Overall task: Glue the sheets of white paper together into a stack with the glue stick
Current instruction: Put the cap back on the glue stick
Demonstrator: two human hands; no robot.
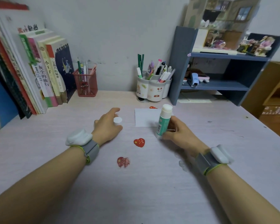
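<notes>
The light, rigid glue stick [162, 120] is gripped by the right hand [176, 131] low on its barrel; the cap [117, 120] is pinched by the left hand [107, 126]; the thin, floppy white paper [145, 118] lies at 12 o'clock.

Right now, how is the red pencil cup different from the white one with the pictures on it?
The red pencil cup is a square see-through mesh; the white pencil cup is solid, with rounded lobes and cartoon stickers. The red one holds a few pencils and pens and stands next to the books; the white one is crammed with markers and stands beside the blue shelf. Both stand upright at the back of the desk, against the wall.
</notes>
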